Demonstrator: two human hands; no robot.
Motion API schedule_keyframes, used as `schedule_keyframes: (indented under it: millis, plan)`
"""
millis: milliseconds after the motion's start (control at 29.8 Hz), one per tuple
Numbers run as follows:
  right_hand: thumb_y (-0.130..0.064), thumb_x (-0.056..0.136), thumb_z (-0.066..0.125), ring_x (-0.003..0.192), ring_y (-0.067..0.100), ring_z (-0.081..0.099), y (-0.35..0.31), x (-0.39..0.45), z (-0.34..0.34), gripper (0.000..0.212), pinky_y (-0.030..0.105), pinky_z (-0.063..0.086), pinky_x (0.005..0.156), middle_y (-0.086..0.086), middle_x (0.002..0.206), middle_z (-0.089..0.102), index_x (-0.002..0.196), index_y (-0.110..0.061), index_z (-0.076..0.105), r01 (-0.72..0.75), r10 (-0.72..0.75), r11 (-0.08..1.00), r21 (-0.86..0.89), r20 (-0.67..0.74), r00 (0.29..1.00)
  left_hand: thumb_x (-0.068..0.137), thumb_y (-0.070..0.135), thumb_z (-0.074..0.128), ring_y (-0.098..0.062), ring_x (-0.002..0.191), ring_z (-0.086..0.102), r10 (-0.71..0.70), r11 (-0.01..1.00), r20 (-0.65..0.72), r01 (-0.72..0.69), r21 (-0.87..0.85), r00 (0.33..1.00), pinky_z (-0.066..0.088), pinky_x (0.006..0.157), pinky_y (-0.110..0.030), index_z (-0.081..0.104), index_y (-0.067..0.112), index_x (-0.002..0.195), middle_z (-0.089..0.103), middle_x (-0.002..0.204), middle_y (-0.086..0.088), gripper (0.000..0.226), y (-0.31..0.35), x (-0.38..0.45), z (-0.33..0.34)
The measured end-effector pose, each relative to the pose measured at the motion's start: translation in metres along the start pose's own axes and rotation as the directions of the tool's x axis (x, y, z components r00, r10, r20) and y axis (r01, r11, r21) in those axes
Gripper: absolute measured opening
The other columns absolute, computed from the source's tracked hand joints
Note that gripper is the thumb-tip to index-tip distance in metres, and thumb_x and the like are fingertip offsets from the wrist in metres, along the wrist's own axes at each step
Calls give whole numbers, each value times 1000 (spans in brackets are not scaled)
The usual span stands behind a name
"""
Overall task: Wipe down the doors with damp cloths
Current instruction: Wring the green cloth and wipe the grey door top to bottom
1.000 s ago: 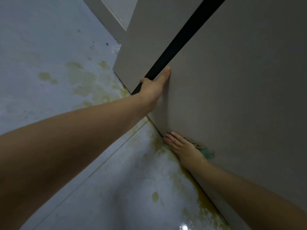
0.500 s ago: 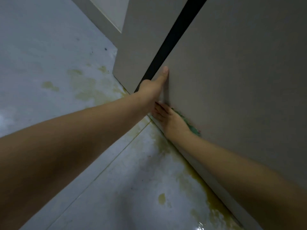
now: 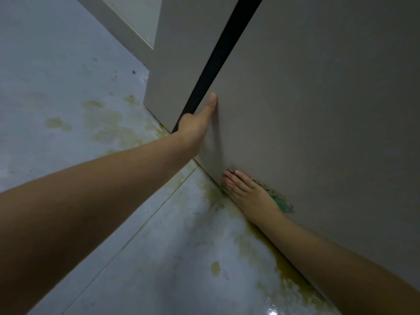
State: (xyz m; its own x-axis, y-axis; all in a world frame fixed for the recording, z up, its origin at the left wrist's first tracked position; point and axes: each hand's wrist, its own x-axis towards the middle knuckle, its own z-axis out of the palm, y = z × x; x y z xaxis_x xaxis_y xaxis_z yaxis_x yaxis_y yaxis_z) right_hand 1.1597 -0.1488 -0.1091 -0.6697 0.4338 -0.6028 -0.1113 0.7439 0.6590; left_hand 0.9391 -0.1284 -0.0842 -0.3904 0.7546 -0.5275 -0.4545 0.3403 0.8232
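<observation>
A tall grey door [image 3: 318,110] fills the right side of the head view. My left hand [image 3: 195,126] grips its near vertical edge low down, thumb lying on the face, the other fingers hidden round the edge. My right hand [image 3: 247,192] presses a green cloth [image 3: 280,202] flat against the door's bottom corner, fingers straight and pointing toward the edge. Only a strip of cloth shows from under the palm.
A dark gap [image 3: 218,57] separates this door from a second grey panel [image 3: 177,53] behind it. The pale tiled floor [image 3: 68,64] is wet, with yellow-brown stains [image 3: 109,123] spreading from the door's foot and along its bottom edge [image 3: 284,258].
Half a second ago my right hand and the cloth were higher, just under my left hand. They have slid back down to the door's bottom edge. My left hand kept its hold.
</observation>
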Motion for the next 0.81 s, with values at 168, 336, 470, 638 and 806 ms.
schedule_keyframes:
  millis: [168,336,470,638,806]
  plan:
    - [-12,83,12,143,19,-6,-3,-70,24,66,39,-19,113,-6,155,8,149,-20,15,-232,234,972,35,-211,949,73,75,56,-24,124,43,-57,998,31,58,-39,998,34,97,-34,39,5,141,47,134,-5,99,-1,-22,8]
    - [-6,82,29,146,13,-8,-6,-121,35,69,32,-1,118,-5,158,6,150,-14,17,-504,544,839,206,-344,765,79,68,55,-19,139,32,-34,999,249,40,-22,968,23,113,-36,41,18,143,40,148,5,83,-4,-50,19]
    - [-10,88,36,147,14,1,5,-130,28,59,35,5,118,-4,153,27,146,-13,32,-655,720,686,317,-426,548,85,64,49,-15,142,24,-17,1000,291,15,7,957,22,111,-23,32,18,147,30,153,5,78,-6,-54,24]
    - [-15,90,43,147,19,0,29,-90,7,65,38,1,119,-1,160,0,150,-10,18,-710,787,577,404,-507,351,92,56,45,-12,135,34,23,1000,298,-19,-16,954,29,94,-8,36,14,144,42,142,8,67,-4,-52,28]
    - [-7,85,40,143,18,19,26,-49,-6,59,32,3,119,-4,150,30,143,-7,34,-601,677,721,345,-535,505,100,40,38,6,109,41,-16,985,239,57,-166,971,22,70,7,29,14,147,37,149,2,54,-2,-60,32]
